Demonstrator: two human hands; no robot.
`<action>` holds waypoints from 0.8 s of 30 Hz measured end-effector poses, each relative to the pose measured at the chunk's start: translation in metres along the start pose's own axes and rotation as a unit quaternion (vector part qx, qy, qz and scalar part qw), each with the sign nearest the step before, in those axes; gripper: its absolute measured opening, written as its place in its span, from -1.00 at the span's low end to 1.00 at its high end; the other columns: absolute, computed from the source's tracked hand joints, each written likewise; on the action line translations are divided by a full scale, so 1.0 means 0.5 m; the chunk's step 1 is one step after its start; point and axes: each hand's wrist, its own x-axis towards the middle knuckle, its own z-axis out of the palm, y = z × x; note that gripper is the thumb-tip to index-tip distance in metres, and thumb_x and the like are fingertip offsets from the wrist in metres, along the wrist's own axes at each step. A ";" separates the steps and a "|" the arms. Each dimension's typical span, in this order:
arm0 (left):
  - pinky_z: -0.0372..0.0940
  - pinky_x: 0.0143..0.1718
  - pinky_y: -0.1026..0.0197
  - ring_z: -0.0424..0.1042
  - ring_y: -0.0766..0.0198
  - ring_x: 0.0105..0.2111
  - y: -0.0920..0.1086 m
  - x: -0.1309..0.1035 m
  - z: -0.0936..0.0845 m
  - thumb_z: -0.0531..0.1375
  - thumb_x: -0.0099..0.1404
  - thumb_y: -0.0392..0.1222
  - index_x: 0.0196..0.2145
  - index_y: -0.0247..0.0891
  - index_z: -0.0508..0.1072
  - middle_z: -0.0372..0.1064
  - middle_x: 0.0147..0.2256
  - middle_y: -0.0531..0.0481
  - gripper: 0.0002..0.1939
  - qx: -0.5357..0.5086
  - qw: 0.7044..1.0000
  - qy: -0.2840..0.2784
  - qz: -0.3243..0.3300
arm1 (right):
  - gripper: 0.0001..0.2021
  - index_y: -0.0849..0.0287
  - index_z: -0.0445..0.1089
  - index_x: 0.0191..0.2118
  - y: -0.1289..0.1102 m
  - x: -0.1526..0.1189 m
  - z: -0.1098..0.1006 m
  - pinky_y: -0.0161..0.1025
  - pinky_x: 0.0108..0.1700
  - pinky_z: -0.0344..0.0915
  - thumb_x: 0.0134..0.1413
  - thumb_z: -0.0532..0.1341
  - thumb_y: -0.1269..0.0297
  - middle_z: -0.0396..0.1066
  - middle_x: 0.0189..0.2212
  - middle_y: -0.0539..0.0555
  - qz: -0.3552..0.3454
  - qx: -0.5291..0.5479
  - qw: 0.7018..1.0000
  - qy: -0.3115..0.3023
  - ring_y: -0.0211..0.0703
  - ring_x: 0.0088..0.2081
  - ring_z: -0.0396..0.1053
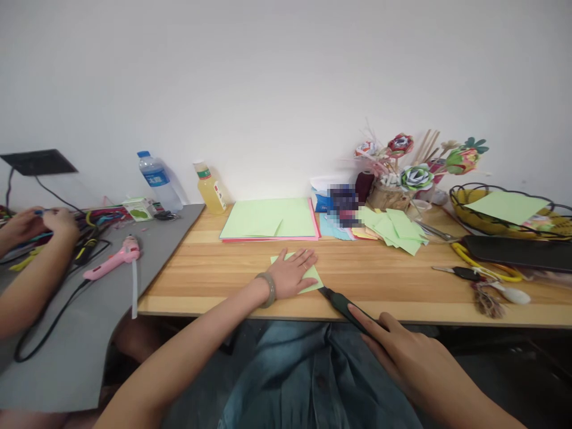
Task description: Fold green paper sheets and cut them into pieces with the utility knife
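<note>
1. right hand [404, 351] grips a dark cutter [346, 307], its tip at the paper's edge.
2. left hand [292, 273] lies flat and spread, pinning the green paper [313, 279] near the table [223, 274] edge.
3. the paper looks thin, light and floppy; best held flat by the palm.

The left hand [292, 273] lies flat, palm down, fingers [307, 259] spread and pointing away, forearm reaching in from the lower left. The right hand [404, 348] sits lower and nearer, fingers closed in a grip, index finger stretched forward.
</note>
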 end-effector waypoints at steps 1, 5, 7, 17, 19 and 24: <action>-0.26 0.14 -0.26 -0.26 0.13 0.25 0.000 0.000 0.000 -0.28 0.35 0.17 0.25 -0.23 -0.18 -0.30 0.27 -0.09 -0.37 0.000 1.000 0.000 -0.001 | -0.57 0.04 0.12 0.18 0.000 -0.001 0.000 -0.28 -0.67 0.22 0.22 -0.13 0.24 0.36 -0.40 0.06 -0.001 -0.004 1.000 -0.001 -0.20 -0.66 0.37; -0.27 0.17 -0.20 -0.26 0.15 0.25 0.001 0.000 -0.001 -0.26 0.35 0.16 0.25 -0.26 -0.20 -0.30 0.27 -0.08 -0.36 -0.002 1.000 0.000 -0.004 | -0.57 0.08 0.13 0.17 -0.001 -0.002 -0.003 -0.28 -0.66 0.24 0.23 -0.14 0.25 0.36 -0.39 0.06 -0.010 -0.014 1.000 0.001 -0.21 -0.66 0.37; -0.25 0.18 -0.13 -0.26 0.17 0.25 0.002 -0.001 -0.001 -0.25 0.36 0.15 0.25 -0.29 -0.21 -0.30 0.27 -0.09 -0.35 -0.004 1.000 0.000 -0.005 | -0.57 0.09 0.14 0.17 -0.002 0.000 -0.005 -0.29 -0.68 0.22 0.23 -0.15 0.26 0.36 -0.39 0.07 -0.013 -0.019 1.000 0.005 -0.22 -0.67 0.37; -0.23 0.19 -0.06 -0.27 0.19 0.25 -0.001 0.000 0.003 -0.27 0.36 0.15 0.25 -0.32 -0.20 -0.30 0.27 -0.08 -0.34 -0.005 1.000 0.007 0.001 | -0.57 0.10 0.10 0.18 0.000 0.015 0.004 -0.29 -0.70 0.10 0.22 -0.12 0.28 0.29 -0.45 0.00 -0.013 -0.073 0.997 0.002 -0.23 -0.67 0.34; -0.23 0.20 -0.03 -0.29 0.19 0.26 -0.002 0.000 0.005 -0.27 0.35 0.17 0.25 -0.36 -0.21 -0.33 0.27 -0.11 -0.32 -0.004 1.000 0.012 0.000 | -0.57 0.09 0.09 0.18 0.000 0.017 0.006 -0.29 -0.69 0.08 0.21 -0.12 0.28 0.28 -0.46 -0.01 -0.014 -0.076 0.997 0.003 -0.23 -0.67 0.34; -0.25 0.21 0.06 -0.41 0.14 0.26 -0.003 0.001 0.010 -0.26 0.33 0.20 0.24 -0.52 -0.17 -0.41 0.27 -0.24 -0.24 0.003 1.000 0.023 -0.016 | -0.57 0.10 0.08 0.19 0.001 0.022 0.005 -0.31 -0.68 0.05 0.22 -0.11 0.26 0.28 -0.46 -0.01 -0.015 -0.071 0.997 -0.003 -0.24 -0.66 0.34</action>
